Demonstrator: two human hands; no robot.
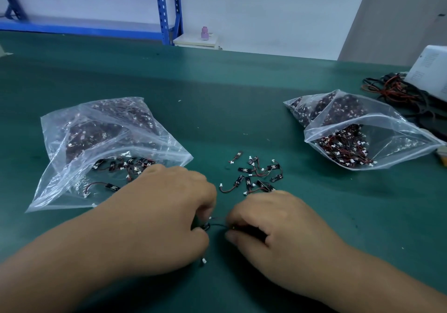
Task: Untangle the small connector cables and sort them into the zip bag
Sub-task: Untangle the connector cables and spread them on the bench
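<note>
On the green table, the left zip bag is holding connector cables and smaller packed bags, while the right zip bag is gaping open on a tangled heap. Between them loose cables are lying scattered; just nearer, the left hand and right hand are pinching opposite ends of one cable. Print on the white box is showing too blurred to read.

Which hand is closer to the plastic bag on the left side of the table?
Left. The left hand lies right at the mouth of the left zip bag; the right hand is farther right, past the left hand. Both pinch one connector cable between them.
</note>
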